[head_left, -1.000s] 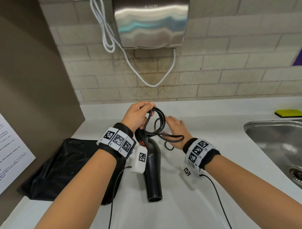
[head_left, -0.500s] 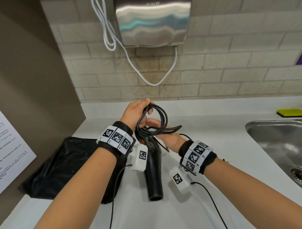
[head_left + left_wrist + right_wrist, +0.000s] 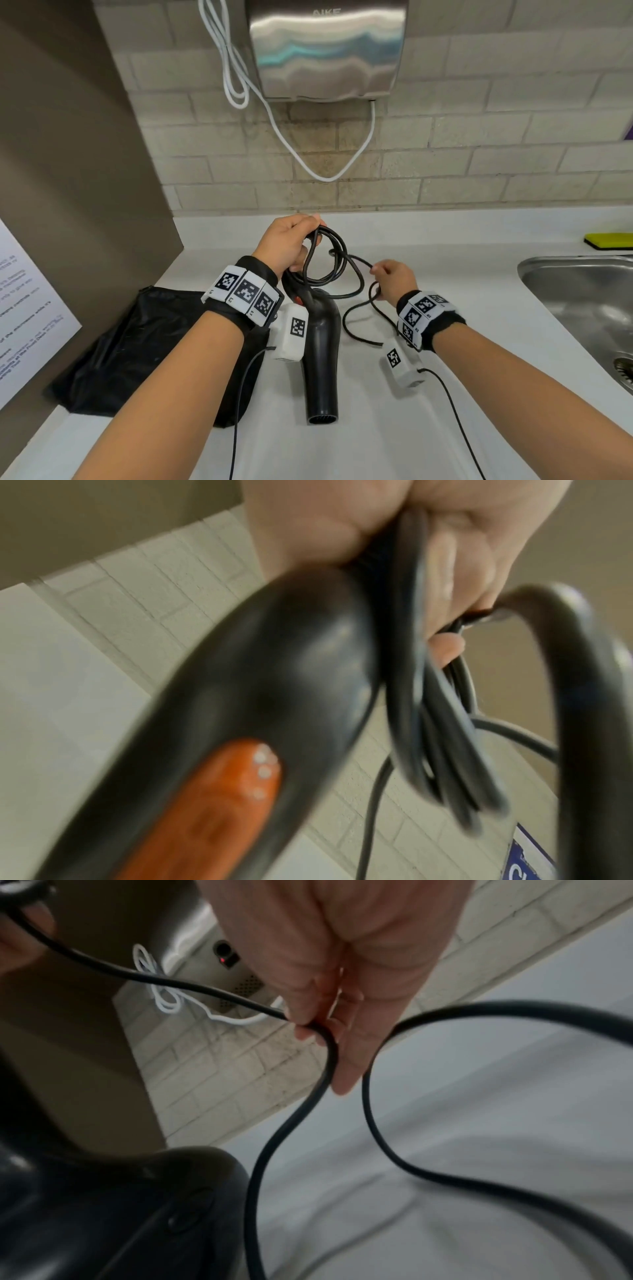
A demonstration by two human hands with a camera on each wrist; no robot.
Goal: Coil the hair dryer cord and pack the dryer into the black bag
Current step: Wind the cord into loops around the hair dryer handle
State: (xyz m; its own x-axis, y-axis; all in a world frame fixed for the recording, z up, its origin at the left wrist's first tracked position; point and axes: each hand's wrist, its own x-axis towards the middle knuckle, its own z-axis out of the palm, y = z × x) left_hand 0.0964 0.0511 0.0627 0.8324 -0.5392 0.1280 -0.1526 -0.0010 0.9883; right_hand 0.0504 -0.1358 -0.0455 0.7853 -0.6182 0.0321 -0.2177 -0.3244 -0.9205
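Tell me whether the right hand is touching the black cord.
Touching. The right wrist view shows the right hand pinching the black cord between its fingertips.

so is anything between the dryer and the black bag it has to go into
Nothing visible stands between them. The black bag lies flat on the counter, right beside the hair dryer, partly under the left forearm. Whether its mouth is open cannot be told. Loose cord trails from the right hand, uncoiled.

Black hair dryer (image 3: 322,356), cord (image 3: 329,270) part-coiled; black bag (image 3: 137,346) flat beside.
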